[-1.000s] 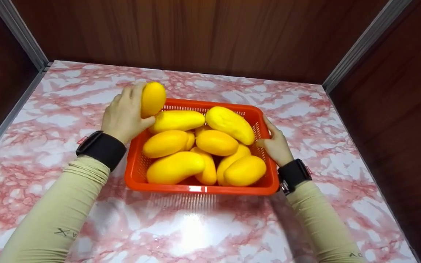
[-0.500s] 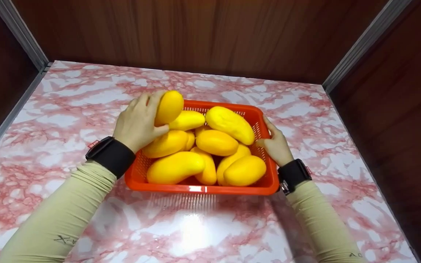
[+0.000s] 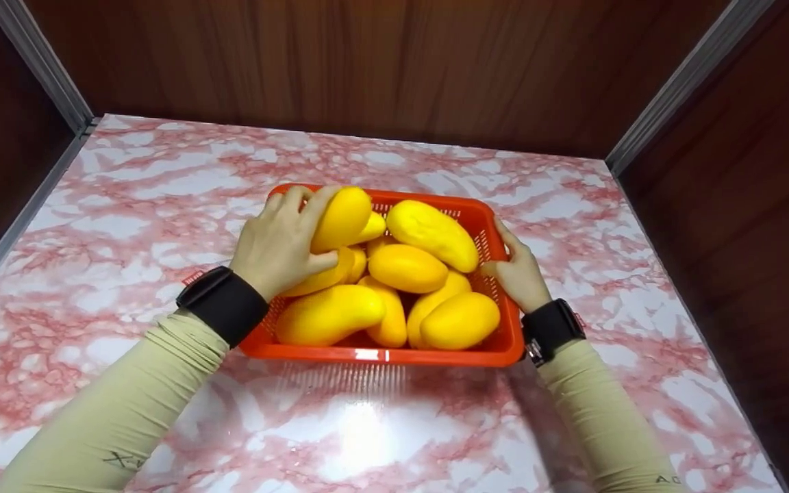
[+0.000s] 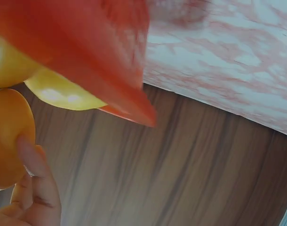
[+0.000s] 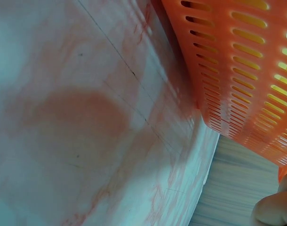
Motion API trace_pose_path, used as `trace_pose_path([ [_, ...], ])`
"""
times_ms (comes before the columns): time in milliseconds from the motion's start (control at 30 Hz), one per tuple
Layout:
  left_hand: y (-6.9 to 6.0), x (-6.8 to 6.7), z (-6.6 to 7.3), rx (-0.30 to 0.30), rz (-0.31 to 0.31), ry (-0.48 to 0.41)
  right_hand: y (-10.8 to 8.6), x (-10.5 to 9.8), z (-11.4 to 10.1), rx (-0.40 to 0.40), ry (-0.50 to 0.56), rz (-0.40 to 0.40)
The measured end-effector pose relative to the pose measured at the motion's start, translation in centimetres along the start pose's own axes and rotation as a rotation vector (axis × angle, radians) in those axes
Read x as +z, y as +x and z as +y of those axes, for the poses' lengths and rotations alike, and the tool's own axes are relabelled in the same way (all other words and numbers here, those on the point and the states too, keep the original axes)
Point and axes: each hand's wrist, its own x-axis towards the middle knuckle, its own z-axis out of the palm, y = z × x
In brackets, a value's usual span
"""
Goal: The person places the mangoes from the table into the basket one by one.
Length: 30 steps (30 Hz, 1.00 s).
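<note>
My left hand (image 3: 278,243) holds a yellow mango (image 3: 342,219) over the back left part of an orange-red plastic basket (image 3: 381,355). In the left wrist view, fingers (image 4: 37,176) press against that mango (image 4: 7,141). Several more mangoes lie in the basket, among them a long one (image 3: 329,315) at the front and a dented one (image 3: 432,235) at the back right. At the basket's right side, my right hand (image 3: 521,274) grips the rim, thumb inside and fingers outside. The right wrist view shows the slotted basket wall (image 5: 233,84) with a bit of that hand (image 5: 275,205).
The basket stands on a table (image 3: 148,171) with a pink and white marbled top. A brown wood-grain panel (image 3: 367,68) rises behind it, with dark panels and metal edge strips (image 3: 682,82) at the sides.
My left hand has moved right and toward me with the mango, from the basket's back left corner to over the other mangoes. The right hand and basket have stayed put.
</note>
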Motion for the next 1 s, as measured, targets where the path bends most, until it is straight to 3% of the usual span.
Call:
trace_pose_path([
  [567, -0.5, 0.5, 2.2, 0.188, 0.047, 0.062, -0.1, -0.1, 0.0, 0.018, 0.021, -0.016],
  [833, -0.8, 0.3, 3.4, 0.235, -0.025, 0.085, 0.1, -0.1, 0.2, 0.034, 0.05, -0.026],
  [1000, -0.8, 0.2, 4.5, 0.236, -0.109, 0.087, 0.0, -0.1, 0.1, 0.007, 0.041, -0.023],
])
